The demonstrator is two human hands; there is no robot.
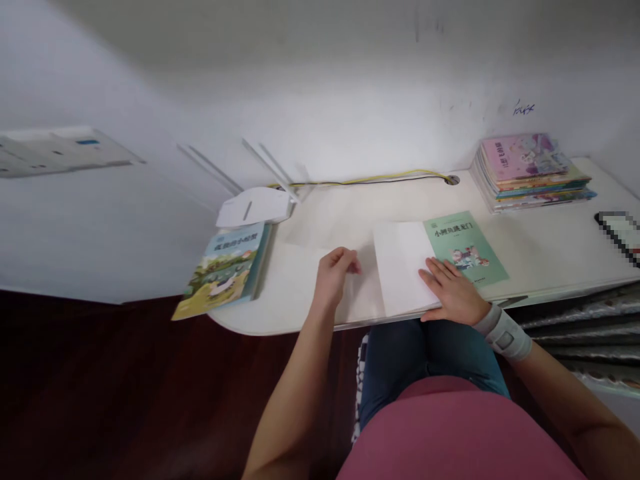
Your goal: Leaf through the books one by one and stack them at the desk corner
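Note:
A thin book with a green illustrated cover (463, 247) lies on the white desk, and a blank white page or flap (403, 267) spreads out to the left of that cover. My right hand (453, 290) rests flat across the join of the two, fingers stretched, with a grey band round the wrist. To the left of the white page, my left hand (339, 270) is just above the desk with its fingers curled together. What those fingers hold, if anything, is too faint to make out. A pale, see-through edge shows on the desk near them.
A blue and yellow picture book (225, 270) overhangs the desk's left end, beside a white router (255, 207) with antennas. A stack of books (533, 167) stands at the back right, near a phone-like object (623, 233). Cables (370, 179) run along the wall.

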